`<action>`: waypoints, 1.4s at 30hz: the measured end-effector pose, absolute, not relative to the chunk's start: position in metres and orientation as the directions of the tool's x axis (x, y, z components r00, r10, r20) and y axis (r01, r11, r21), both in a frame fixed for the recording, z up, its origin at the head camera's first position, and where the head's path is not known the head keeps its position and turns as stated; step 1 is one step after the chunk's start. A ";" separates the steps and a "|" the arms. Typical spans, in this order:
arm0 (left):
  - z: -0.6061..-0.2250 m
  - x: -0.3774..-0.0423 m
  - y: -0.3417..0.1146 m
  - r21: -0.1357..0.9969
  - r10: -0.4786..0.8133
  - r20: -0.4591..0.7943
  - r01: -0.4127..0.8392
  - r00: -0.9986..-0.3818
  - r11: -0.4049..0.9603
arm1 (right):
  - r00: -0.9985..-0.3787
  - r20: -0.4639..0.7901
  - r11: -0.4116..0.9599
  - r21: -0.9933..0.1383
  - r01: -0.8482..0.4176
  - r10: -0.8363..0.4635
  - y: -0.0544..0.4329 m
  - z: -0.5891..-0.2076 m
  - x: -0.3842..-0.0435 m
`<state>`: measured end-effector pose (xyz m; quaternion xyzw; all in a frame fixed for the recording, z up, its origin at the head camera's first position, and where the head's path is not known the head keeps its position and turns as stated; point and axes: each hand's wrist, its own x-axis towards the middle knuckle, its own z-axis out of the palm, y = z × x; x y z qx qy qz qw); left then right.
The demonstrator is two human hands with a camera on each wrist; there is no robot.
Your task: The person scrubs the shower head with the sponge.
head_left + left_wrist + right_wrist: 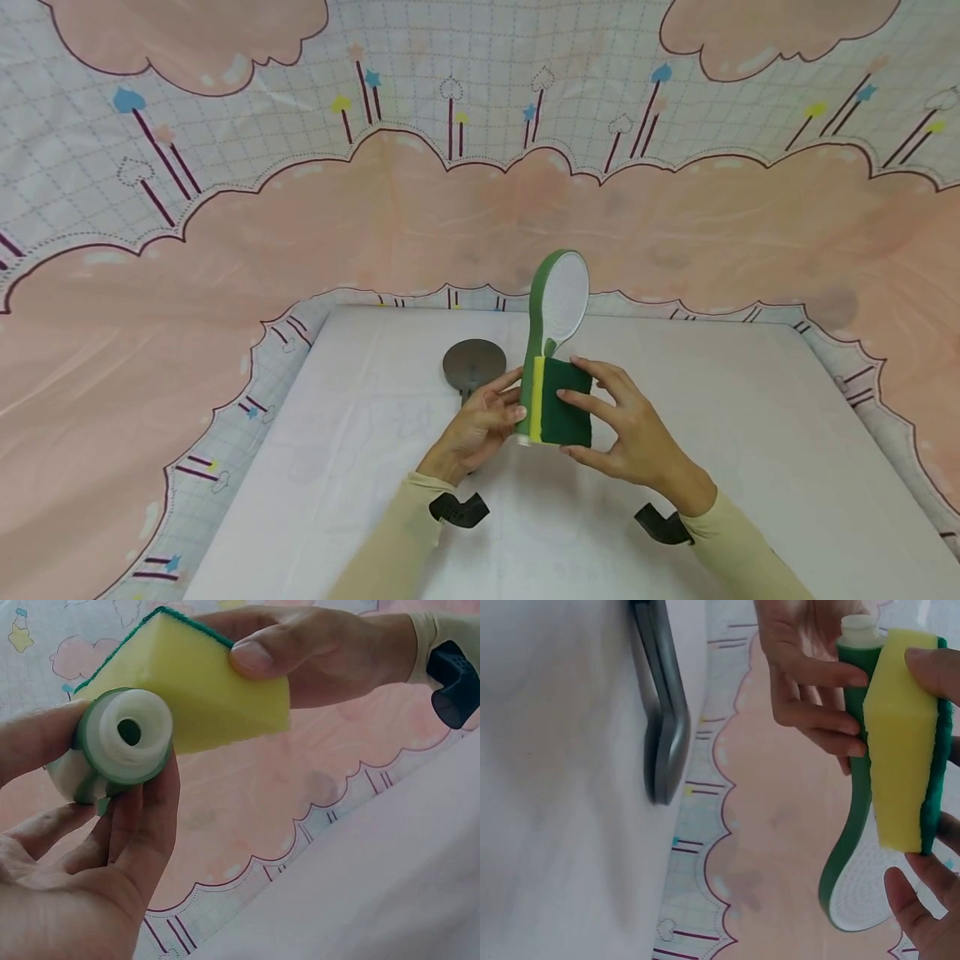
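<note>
At the left, a dark grey shower head (474, 364) is laid on the white tabletop (337, 450), apart from the other things, and part of it is hidden behind the left hand (476, 425). By that hand, the handle of a green-and-white shower head (566, 292) is pinched between thumb and fingers near its lower end, where a white open neck (135, 733) is seen in the left wrist view. The shower head is held up above the tabletop, roughly upright with its round face at the top, presumably so that the rest of the handle can be reached from the side. Just right of the handle, a sponge (562, 425) is held on edge, its yellow layer turned toward the handle and its dark green layer outward; the soft side is probably meant to meet the plastic. Whether it is pressed there or only held close cannot be told. At the far right, the sponge is gripped by the right hand (641, 433) with fingers set apart along its edges and outer face, likely so that the yellow side is unobstructed.
</note>
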<state>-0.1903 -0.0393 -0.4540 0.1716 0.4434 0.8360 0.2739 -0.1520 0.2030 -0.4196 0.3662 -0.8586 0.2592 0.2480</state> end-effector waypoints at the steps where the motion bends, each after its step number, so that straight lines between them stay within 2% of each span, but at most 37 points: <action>1: -0.454 -0.190 -0.040 0.835 0.607 0.042 -0.306 -0.793 -0.457 | -0.604 0.617 0.593 -0.261 -0.761 -0.504 0.203 -0.420 -0.152; 14: -0.456 -0.192 -0.038 0.860 0.583 0.060 -0.255 -0.811 -0.442 | -0.589 0.621 0.625 -0.196 -0.756 -0.517 0.208 -0.416 -0.159; 21: -0.461 -0.190 -0.037 0.844 0.608 0.059 -0.286 -0.791 -0.453 | -0.589 0.618 0.646 -0.166 -0.745 -0.520 0.210 -0.408 -0.165; 36: -0.458 -0.190 -0.036 0.864 0.561 0.053 -0.243 -0.826 -0.440 | -0.565 0.579 0.603 -0.153 -0.783 -0.587 0.205 -0.410 -0.159; 42: -0.459 -0.189 -0.036 0.874 0.557 0.060 -0.226 -0.828 -0.430 | -0.554 0.598 0.632 -0.100 -0.768 -0.579 0.208 -0.406 -0.161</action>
